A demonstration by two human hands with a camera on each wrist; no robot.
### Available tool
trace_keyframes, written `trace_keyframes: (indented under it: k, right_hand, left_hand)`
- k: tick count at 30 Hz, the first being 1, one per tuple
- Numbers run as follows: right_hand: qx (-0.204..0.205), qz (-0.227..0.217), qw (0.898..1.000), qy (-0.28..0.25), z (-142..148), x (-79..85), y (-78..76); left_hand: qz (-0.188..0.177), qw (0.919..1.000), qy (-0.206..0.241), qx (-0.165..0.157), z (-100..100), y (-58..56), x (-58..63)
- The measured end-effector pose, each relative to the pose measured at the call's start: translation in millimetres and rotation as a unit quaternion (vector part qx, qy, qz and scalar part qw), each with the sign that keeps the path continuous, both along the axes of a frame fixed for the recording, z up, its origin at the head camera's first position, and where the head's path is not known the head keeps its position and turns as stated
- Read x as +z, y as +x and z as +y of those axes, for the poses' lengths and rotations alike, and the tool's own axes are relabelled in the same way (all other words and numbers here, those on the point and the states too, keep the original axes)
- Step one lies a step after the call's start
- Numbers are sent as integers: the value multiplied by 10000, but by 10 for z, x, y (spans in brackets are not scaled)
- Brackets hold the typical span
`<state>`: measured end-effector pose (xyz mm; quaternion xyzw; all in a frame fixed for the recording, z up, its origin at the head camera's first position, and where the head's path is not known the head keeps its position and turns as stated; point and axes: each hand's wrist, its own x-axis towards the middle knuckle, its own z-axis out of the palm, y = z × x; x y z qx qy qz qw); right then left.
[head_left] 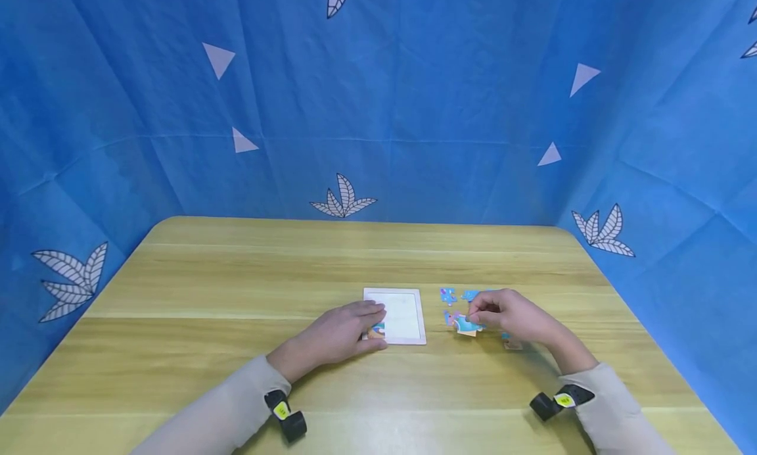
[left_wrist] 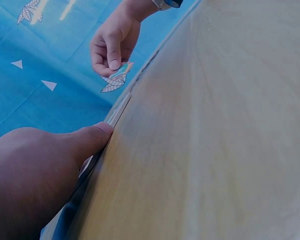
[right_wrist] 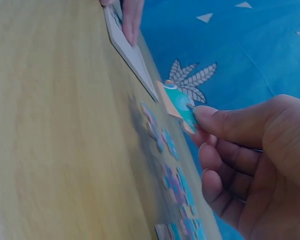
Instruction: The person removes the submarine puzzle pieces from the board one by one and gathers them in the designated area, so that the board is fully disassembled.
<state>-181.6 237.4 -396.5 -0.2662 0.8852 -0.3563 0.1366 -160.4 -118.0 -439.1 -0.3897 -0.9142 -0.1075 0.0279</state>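
A white puzzle frame (head_left: 404, 317) lies on the table, with a bit of coloured puzzle showing at its lower left corner. My left hand (head_left: 349, 330) rests flat on its left side, fingers over the board and thumb at the near edge; it hides that side. To the right, my right hand (head_left: 511, 315) pinches a puzzle piece (right_wrist: 179, 104), teal with orange edges, between thumb and fingers. The piece is held above the table, tilted in the right wrist view. Several loose puzzle pieces (head_left: 447, 296) lie around and beneath this hand, some of them covered by it.
The light wooden table (head_left: 236, 277) stretches out on all sides, its far edge against a blue curtain (head_left: 402, 100) with white leaves and triangles. More loose pieces (right_wrist: 175, 185) lie near the right hand. Each wrist wears a black camera (head_left: 286, 415).
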Motion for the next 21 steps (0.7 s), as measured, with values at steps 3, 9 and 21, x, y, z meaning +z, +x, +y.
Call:
trace_keyframes:
  k: [3, 9, 21]
  right_hand:
    - [132, -127, 9998, -14, 60, 8, -15]
    - [192, -481, 9987, 26, 158, 16, -38]
    - [204, -782, 9967, 125, 229, -6, -72]
  left_hand:
    - [-59, 10000, -10, 25, 7, -2, 0]
    - [-65, 10000, 8, 14, 6, -9, -11]
    - [-48, 10000, 23, -15, 3, -13, -12]
